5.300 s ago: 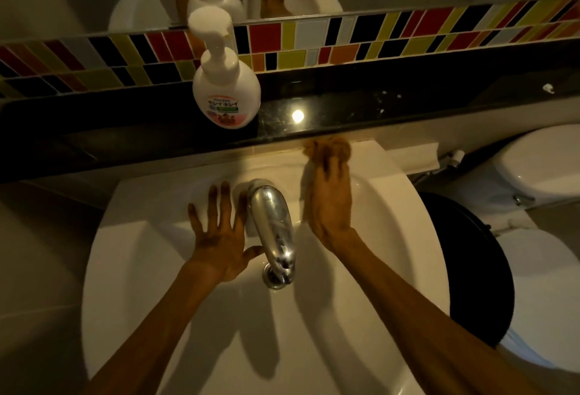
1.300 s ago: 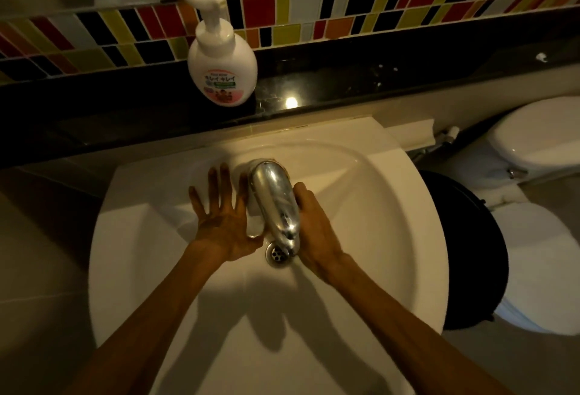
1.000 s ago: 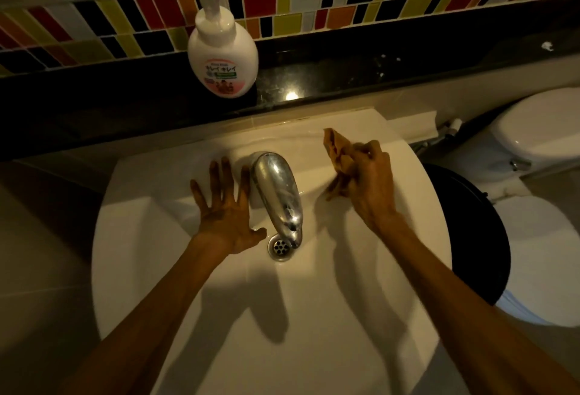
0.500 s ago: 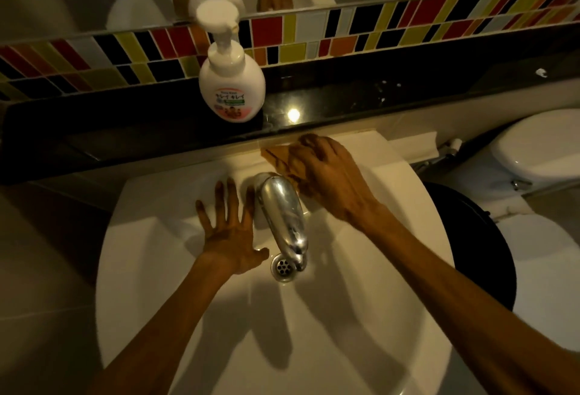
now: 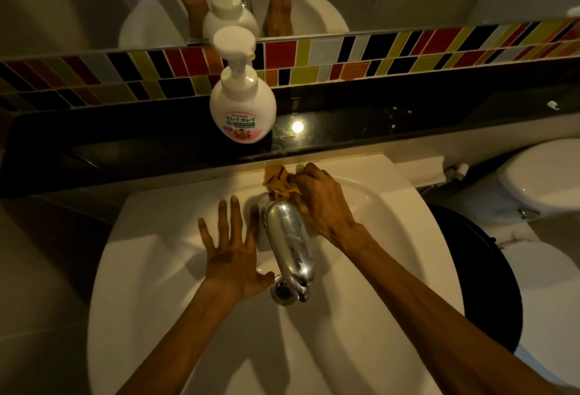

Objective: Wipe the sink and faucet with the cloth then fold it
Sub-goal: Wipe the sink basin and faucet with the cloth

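Note:
A white round sink (image 5: 163,269) fills the lower middle of the view, with a chrome faucet (image 5: 287,237) arching over its drain (image 5: 282,291). My right hand (image 5: 323,203) grips a bunched orange-brown cloth (image 5: 277,181) and presses it against the back of the faucet, at the sink's rear rim. My left hand (image 5: 233,253) lies flat with fingers spread on the basin, just left of the faucet and touching its base with the fingertips.
A white pump soap bottle (image 5: 241,102) stands on the black ledge (image 5: 408,112) behind the sink, under coloured tiles and a mirror. A white toilet (image 5: 546,181) and a black bin (image 5: 477,269) sit to the right.
My right hand with the cloth went from the faucet's right side out to the sink's right rim, then back to the rear base of the faucet. The left hand stayed flat.

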